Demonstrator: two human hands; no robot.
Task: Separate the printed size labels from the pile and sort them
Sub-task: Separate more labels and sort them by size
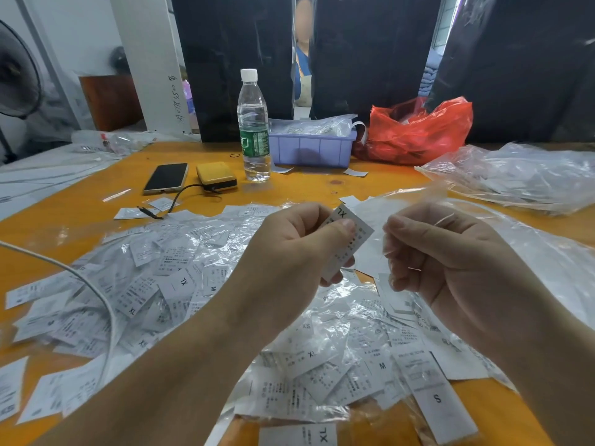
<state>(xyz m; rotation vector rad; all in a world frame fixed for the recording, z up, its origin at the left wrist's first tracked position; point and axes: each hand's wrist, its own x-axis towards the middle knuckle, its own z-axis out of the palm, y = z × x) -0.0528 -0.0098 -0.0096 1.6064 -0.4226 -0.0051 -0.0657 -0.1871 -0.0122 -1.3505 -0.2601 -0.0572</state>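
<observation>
The left hand [299,243] pinches an XL label [349,239] above the label pile [161,284] covering the tabletop's near edge. The right hand [444,252], fingers curled, grips a clear plastic sleeve [415,201].

My labels [180,284] look like matt white paper, maybe woven cloth, under crinkled glossy clear plastic film [531,175]; the orange counter [322,188] is smooth, faintly shiny.

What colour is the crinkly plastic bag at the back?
Red crinkly plastic bag, best seen in the head view.
</observation>
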